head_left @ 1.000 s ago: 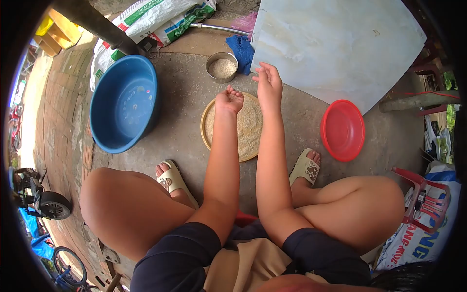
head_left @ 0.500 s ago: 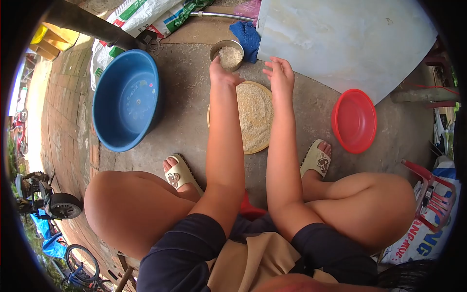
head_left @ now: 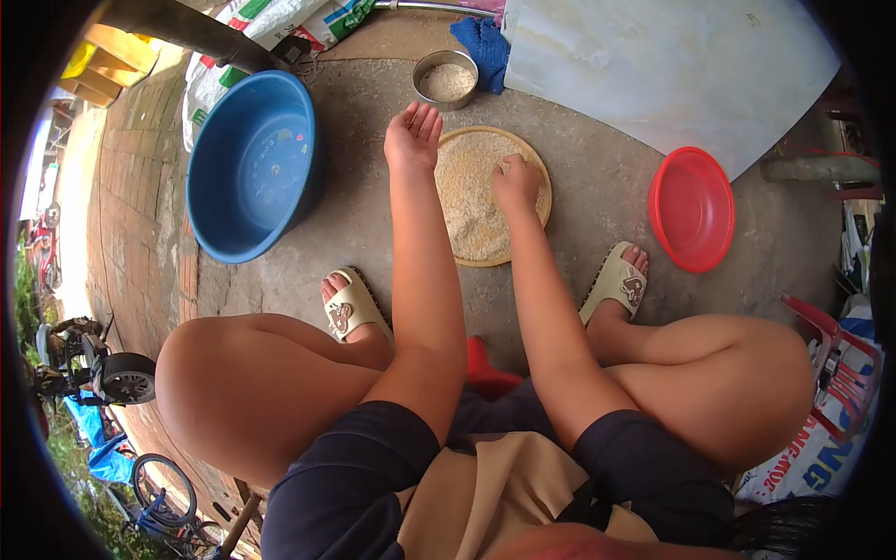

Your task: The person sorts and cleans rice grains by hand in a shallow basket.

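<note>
A round yellowish tray heaped with pale rice grains lies on the ground in front of me. Just past the tray's far left edge, my left hand is turned palm up, fingers stretched and slightly bent, holding nothing I can see. Over the right part of the rice, my right hand has its fingers curled together; whatever they hold, if anything, is too small to make out. Beyond my left hand stands a metal bowl containing more grains.
A large blue basin is on the left, a smaller red basin on the right. A blue cloth lies beside the metal bowl, next to a pale board. My sandalled feet flank the near ground; grains are scattered about.
My right hand has come down and nearer to me, from raised beyond the tray to over the rice, its fingers closing. My left hand has turned palm up. The view has shifted slightly.
</note>
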The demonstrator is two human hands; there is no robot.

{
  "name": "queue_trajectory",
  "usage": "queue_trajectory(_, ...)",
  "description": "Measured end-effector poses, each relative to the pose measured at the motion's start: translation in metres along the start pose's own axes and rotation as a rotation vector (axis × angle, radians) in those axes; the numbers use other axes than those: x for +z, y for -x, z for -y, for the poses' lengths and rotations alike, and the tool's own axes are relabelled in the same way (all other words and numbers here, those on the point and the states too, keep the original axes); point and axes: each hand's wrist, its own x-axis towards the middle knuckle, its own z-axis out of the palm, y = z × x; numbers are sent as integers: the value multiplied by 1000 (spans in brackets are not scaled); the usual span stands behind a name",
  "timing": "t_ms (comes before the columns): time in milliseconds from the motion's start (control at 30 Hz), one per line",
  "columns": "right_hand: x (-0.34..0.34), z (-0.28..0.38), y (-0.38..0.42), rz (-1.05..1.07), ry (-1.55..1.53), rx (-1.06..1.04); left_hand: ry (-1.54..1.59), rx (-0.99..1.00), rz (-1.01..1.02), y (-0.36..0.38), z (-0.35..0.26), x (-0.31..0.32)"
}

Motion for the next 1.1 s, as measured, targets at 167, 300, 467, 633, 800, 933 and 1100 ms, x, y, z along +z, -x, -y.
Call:
queue_trajectory(167, 30, -18, 60, -231, 203, -194, -459, 6, 129, 8, -7, -17)
queue_trajectory(300, 43, -31, 74, -198, 90, -413, -873, -48, 163, 10, -5, -34)
queue_trajectory(467, 52, -2, 64, -277, -270, -200, -1069, -257, 190, 13, 10, -56)
queue_trajectory(633, 66, 39, 69, -215, -211, -358, -706, -388, 340, -10, 51, -99)
queue_trajectory(800, 53, 35, 79, -394, -118, -481, -91, -383, 156, -11, 53, -127)
queue_trajectory(933, 54, 4, 78, -249, 131, -509, 137, -230, 16, -14, 53, -139)
queue_trajectory(1100, 68, -5, 76, -101, -55, -415, 93, -206, -34, -19, 52, -144)
